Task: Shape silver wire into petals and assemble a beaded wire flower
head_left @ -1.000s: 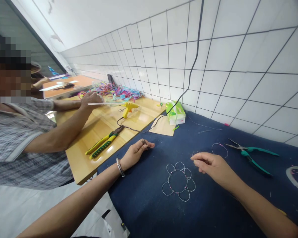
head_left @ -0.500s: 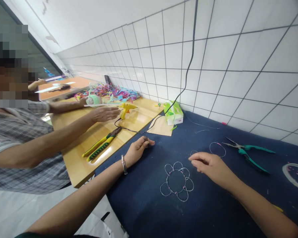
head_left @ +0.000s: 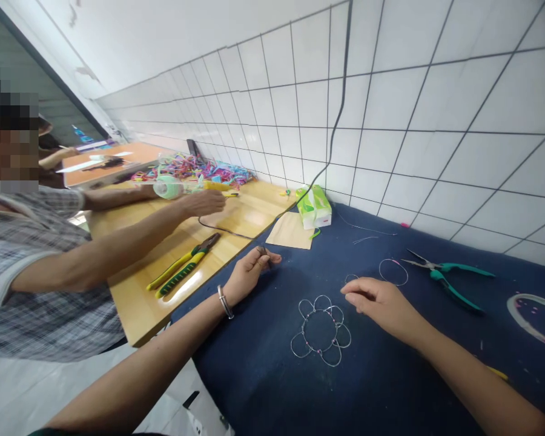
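Note:
My left hand [head_left: 249, 271] is closed in a pinch above the dark blue mat, with something small and dark at its fingertips that I cannot make out. On the right, my right hand [head_left: 376, 298] has its thumb and fingers pressed together. A small wire loop [head_left: 352, 278] shows just behind those fingertips; whether they hold it is hidden. Between and below both hands lies a flower-shaped wire piece [head_left: 320, 330], a ring with several petal loops and small pink beads. Beyond my right hand lies a larger wire ring [head_left: 393, 272] with a pink bit on it.
Green-handled needle-nose pliers [head_left: 445, 269] lie at the right, near a pale round rim [head_left: 515, 309]. A tissue pack [head_left: 314, 207] and brown card [head_left: 288, 231] are at the back. Yellow-green pliers [head_left: 181, 266] lie on the wooden table beside a co-worker's arm [head_left: 104, 254].
The co-worker's hand has closed over the yellow glue gun, which is now mostly hidden and turned lower. My hands hold nearly the same poses; the view has shifted slightly.

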Motion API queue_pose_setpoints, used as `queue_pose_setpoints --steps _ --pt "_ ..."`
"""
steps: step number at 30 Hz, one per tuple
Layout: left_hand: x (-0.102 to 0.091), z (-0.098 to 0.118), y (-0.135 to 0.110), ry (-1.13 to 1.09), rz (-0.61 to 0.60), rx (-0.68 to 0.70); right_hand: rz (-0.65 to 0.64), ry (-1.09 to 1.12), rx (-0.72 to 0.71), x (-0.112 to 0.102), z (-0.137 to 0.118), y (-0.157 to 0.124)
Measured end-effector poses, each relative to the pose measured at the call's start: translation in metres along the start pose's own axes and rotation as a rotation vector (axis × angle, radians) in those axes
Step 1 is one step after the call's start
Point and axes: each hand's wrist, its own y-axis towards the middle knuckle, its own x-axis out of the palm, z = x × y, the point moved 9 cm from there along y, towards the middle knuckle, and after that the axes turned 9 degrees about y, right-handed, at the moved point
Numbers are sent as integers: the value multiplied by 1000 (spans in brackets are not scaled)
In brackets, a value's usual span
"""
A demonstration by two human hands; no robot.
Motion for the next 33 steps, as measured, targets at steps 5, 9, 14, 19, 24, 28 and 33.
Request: queue_pose_setpoints --steps 5,9,14,19,24,28,33 --pt "42 37 2 -339 -90 -124 145 -89 -118 -11 -5 -4" --pt "114 61 -5 -452 -360 -289 243 -265 -266 -20 -19 -12" --pt "177 76 -9 -490 -537 -321 255 -511 -364 -23 -28 -17" --pt "194 75 -9 -451 -582 -308 217 -509 -348 -20 -19 -14" --pt "192 69 -13 -446 -607 -301 174 -477 -300 -13 -13 -10" --pt "185 70 -13 -392 -573 -265 113 -438 -297 -11 -15 -10" --pt "173 85 -9 -201 -535 -77 149 -167 -262 -24 -17 -10"
